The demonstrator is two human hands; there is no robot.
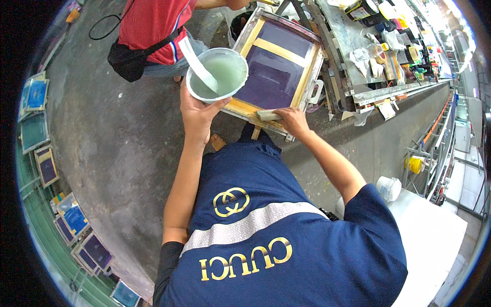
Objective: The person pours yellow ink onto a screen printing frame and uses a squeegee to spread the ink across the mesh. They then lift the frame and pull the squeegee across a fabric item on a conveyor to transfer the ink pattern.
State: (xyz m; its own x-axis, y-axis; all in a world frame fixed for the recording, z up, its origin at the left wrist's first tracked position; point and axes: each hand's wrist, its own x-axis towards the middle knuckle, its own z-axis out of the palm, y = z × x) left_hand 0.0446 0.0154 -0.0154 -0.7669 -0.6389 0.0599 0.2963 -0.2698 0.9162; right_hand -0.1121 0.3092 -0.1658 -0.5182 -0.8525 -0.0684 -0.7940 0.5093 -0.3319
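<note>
My left hand is wrapped round a white plastic tub of pale green, thick liquid. A white flat stirring stick leans in the tub, its upper end standing out past the rim. In front of me a screen-printing frame with dark purple mesh slants away, with yellowish tape along its inner edges and across its upper part. My right hand grips a short pale block, perhaps a squeegee, at the frame's near edge. Fingers hide part of that block.
Another person in a red shirt with a black waist bag stands at the far left. A metal bench at right carries jars, bottles and rags. More screens lean along the left wall. A white board lies at lower right.
</note>
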